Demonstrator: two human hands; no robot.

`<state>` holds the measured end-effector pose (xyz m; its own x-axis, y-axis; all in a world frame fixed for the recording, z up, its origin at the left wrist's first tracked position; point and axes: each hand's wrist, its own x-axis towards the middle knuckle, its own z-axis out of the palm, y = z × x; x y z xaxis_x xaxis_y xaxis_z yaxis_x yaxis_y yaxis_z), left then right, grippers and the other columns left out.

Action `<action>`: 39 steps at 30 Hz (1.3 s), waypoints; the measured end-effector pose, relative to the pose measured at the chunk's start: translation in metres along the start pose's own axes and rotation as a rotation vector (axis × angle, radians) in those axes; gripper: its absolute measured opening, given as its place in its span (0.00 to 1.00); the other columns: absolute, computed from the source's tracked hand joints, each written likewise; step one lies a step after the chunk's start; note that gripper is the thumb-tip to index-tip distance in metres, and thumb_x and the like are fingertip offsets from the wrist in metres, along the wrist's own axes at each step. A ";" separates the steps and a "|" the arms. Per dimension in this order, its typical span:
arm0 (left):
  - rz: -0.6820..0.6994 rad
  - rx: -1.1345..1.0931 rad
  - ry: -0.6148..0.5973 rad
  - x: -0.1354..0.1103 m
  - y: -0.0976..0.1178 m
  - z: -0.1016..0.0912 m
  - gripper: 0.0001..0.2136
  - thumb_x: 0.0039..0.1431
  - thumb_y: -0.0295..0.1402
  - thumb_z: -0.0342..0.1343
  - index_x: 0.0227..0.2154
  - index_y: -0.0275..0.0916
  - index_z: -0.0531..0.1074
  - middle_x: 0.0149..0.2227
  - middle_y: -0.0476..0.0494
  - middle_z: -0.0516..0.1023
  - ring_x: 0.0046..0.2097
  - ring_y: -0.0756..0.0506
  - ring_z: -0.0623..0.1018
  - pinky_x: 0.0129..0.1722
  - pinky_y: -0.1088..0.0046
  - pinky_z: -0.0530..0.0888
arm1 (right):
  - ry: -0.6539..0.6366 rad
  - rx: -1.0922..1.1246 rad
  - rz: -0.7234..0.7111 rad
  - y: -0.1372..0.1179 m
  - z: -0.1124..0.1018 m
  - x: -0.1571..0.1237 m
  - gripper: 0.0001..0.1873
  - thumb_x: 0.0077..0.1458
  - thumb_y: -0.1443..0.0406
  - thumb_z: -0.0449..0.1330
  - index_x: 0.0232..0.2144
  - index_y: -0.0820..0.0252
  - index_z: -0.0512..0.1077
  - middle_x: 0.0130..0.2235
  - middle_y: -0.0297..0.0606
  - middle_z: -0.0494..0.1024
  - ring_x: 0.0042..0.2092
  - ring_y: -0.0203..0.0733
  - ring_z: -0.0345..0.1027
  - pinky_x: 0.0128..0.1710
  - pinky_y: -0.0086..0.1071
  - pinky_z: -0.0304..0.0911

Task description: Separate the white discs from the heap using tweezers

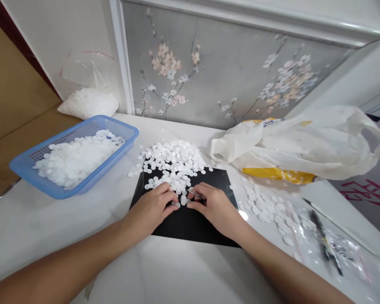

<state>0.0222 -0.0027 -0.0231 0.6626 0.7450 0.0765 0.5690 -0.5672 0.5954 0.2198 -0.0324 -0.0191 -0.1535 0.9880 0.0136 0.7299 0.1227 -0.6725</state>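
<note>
Small white round discs (177,154) are heaped at the back of a black sheet (193,228) on the white table. My left hand (156,207) rests over the sheet at the front of the heap. Its thumb and fingers pinch a white disc (176,204). Slim metal tweezers (195,194) are gripped in my right hand (217,207), their tip pointing left toward the heap. Between the two hands lie a few loose discs (183,199). Part of the tweezers is hidden by my right fingers.
A blue plastic basket (106,171) of white discs stands left, before a clear bag (90,101) of white pieces. At right lie a white and yellow plastic bag (304,143), scattered discs (262,207), a black pen-like tool (324,240) and a thin white stick (342,228).
</note>
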 end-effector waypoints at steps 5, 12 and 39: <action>0.003 -0.090 0.044 0.003 0.000 -0.006 0.05 0.59 0.27 0.52 0.30 0.39 0.71 0.33 0.49 0.71 0.33 0.50 0.72 0.34 0.76 0.67 | -0.042 0.175 0.113 0.007 -0.004 -0.003 0.05 0.52 0.65 0.60 0.25 0.57 0.68 0.25 0.27 0.70 0.26 0.34 0.60 0.27 0.28 0.55; -0.042 -0.102 0.032 0.006 -0.002 -0.009 0.07 0.59 0.27 0.51 0.27 0.40 0.71 0.32 0.50 0.71 0.30 0.51 0.70 0.31 0.76 0.65 | -0.099 0.453 0.155 0.011 -0.004 -0.004 0.06 0.49 0.64 0.62 0.30 0.57 0.69 0.28 0.29 0.71 0.27 0.33 0.60 0.29 0.28 0.57; -0.088 -0.239 0.050 0.001 0.003 -0.005 0.12 0.56 0.25 0.56 0.40 0.47 0.77 0.39 0.55 0.81 0.34 0.51 0.78 0.38 0.78 0.72 | -0.129 0.663 0.168 0.006 -0.006 -0.003 0.07 0.47 0.62 0.62 0.27 0.59 0.70 0.25 0.29 0.66 0.26 0.33 0.54 0.26 0.29 0.51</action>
<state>0.0219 -0.0021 -0.0170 0.5877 0.8074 0.0519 0.4883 -0.4051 0.7730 0.2285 -0.0343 -0.0186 -0.1823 0.9645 -0.1910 0.1957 -0.1548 -0.9684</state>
